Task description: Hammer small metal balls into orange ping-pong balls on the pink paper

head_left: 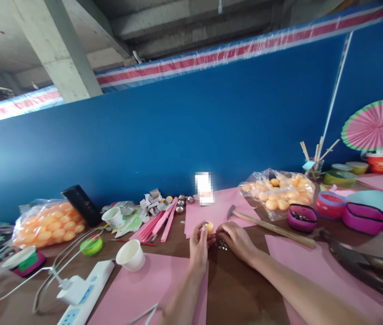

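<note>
Between the thumb and fingers of my left hand (199, 243) is an orange ball (209, 226), held just above the table in front of me. A small dark metal bit shows at the ball's upper left. Close beside it, my right hand (234, 238) is low over the brown tabletop, its fingers curled together by a little heap of small shiny metal pieces (223, 245). Whether those fingers pinch one of the pieces is hidden. Pink paper sheets (164, 271) lie to the left of and behind my hands.
A hammer (273, 227) lies right of my hands, with dark-handled pliers-like tools (354, 257) farther right. Bags of orange balls stand left (47, 228) and right (279, 189). A white paper cup (131, 255) and a power strip (90, 289) are on the left; purple containers (301, 218) sit right.
</note>
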Demonstrator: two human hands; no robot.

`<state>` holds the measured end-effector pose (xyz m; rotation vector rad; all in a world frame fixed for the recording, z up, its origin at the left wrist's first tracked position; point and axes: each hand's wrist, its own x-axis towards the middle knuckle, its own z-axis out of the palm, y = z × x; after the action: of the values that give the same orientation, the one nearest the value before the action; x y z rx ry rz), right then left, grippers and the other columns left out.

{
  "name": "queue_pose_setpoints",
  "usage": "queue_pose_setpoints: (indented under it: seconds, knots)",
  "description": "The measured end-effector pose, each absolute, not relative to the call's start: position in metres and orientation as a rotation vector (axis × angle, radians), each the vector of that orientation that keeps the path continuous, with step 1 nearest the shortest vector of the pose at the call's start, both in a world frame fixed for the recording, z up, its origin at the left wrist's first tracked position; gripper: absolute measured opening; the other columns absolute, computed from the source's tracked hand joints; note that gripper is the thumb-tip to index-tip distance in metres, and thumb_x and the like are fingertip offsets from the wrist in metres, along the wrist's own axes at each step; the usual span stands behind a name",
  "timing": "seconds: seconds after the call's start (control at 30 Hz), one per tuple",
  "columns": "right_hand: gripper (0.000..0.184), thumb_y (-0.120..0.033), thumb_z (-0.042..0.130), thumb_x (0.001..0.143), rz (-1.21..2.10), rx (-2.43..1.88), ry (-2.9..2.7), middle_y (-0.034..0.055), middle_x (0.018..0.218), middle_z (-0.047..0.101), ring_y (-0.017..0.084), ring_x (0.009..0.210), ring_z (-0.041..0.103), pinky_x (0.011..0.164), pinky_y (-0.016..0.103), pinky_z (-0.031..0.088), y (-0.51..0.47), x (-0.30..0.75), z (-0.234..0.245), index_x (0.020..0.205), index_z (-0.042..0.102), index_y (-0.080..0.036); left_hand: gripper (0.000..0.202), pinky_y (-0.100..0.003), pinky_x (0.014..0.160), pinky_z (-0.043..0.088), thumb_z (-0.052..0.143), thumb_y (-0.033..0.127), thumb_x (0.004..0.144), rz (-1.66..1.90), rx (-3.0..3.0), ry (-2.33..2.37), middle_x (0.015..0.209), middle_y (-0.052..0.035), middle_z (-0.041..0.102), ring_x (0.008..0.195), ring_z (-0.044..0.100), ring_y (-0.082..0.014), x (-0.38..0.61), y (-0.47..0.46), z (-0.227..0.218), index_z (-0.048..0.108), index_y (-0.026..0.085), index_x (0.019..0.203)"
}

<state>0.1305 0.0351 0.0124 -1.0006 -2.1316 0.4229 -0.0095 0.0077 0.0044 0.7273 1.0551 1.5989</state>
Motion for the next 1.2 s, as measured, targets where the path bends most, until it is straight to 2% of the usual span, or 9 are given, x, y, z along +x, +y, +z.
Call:
queue_pose_setpoints:
  seconds: [0.27, 0.5, 1.2]
  knots:
    - [0.016, -0.023, 0.041, 0.084, 0.427, -0.997, -2.138, 0.0029, 0.078, 0.059, 0.016, 0.077, 0.052, 0.069, 0.027, 0.04, 0.0353, 0.1306, 0.0127, 0.077, 0.055, -0.02, 0.046, -0.024, 0.06, 0.05, 0.062, 0.042, 0.068, 1.592, 0.75, 1.073, 0.087, -0.0068, 0.061, 0.066, 0.061, -0.012, -0.0089, 0.0074, 0.0055, 0.054, 0.018, 0.106]
    - [0.015, -0.022, 0.043, 0.083, 0.413, -1.006, -2.133, 0.0024, 0.076, 0.06, 0.016, 0.076, 0.052, 0.068, 0.026, 0.04, 0.0359, 0.1299, 0.0116, 0.077, 0.056, -0.019, 0.047, -0.025, 0.06, 0.051, 0.065, 0.042, 0.064, 1.606, 0.726, 1.062, 0.086, -0.0065, 0.062, 0.065, 0.062, -0.0126, -0.0093, 0.0075, 0.0055, 0.056, 0.018, 0.104]
    - [0.015, -0.022, 0.041, 0.083, 0.428, -1.001, -2.134, 0.003, 0.078, 0.059, 0.017, 0.078, 0.052, 0.069, 0.027, 0.039, 0.0353, 0.1304, 0.012, 0.078, 0.055, -0.02, 0.046, -0.024, 0.06, 0.051, 0.061, 0.042, 0.069, 1.595, 0.768, 1.069, 0.089, -0.0081, 0.06, 0.066, 0.061, -0.0124, -0.0097, 0.0077, 0.0019, 0.054, 0.017, 0.107]
